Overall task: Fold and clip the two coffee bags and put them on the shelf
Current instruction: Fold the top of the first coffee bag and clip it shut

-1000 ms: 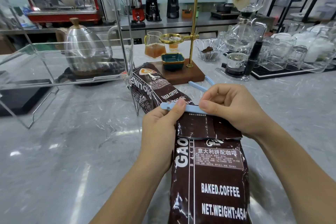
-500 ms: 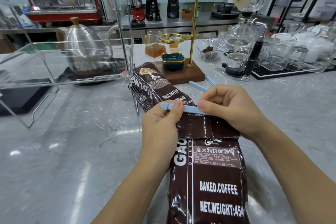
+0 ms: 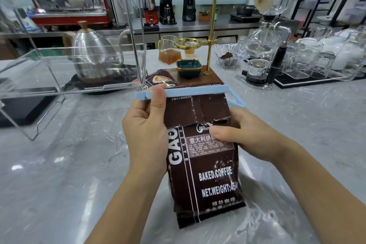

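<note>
A dark brown coffee bag is held up off the marble counter, its top folded over and a light blue clip closed across the fold. My left hand grips the bag's left side, thumb on the clip's left end. My right hand holds the right side, thumb on the label. A second coffee bag lies behind, mostly hidden. Another blue clip peeks out behind the held bag. The clear acrylic shelf stands at the left.
A steel kettle sits behind the shelf. A wooden drip stand with a brass pole and a teal dish is right behind the bags. A siphon brewer and glassware fill the right. A black scale lies far left.
The bag has been raised from lying flat to nearly upright. My right hand left the clip and moved down to the bag's right side. The left hand shifted to its left side.
</note>
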